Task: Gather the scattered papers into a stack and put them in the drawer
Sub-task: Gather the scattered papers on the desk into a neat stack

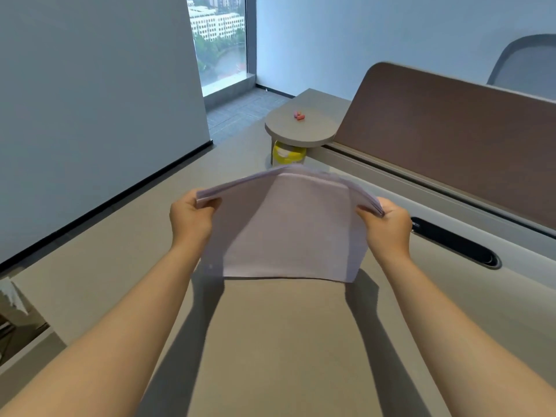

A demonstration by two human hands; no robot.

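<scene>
A stack of white papers (288, 224) stands on edge on the grey desk (270, 341), its lower edge touching the desktop and its top bowed away from me. My left hand (191, 219) grips the stack's upper left side. My right hand (388, 228) grips its upper right side. Both forearms reach in from the bottom of the view. No drawer is in sight.
A brown partition panel (451, 139) runs along the desk's right side, with a black cable slot (457, 242) in front of it. A raised round shelf (301, 127) holds small pink items (299, 115), with a yellow container (288, 155) beneath. Crumpled tissue (12, 296) lies at far left.
</scene>
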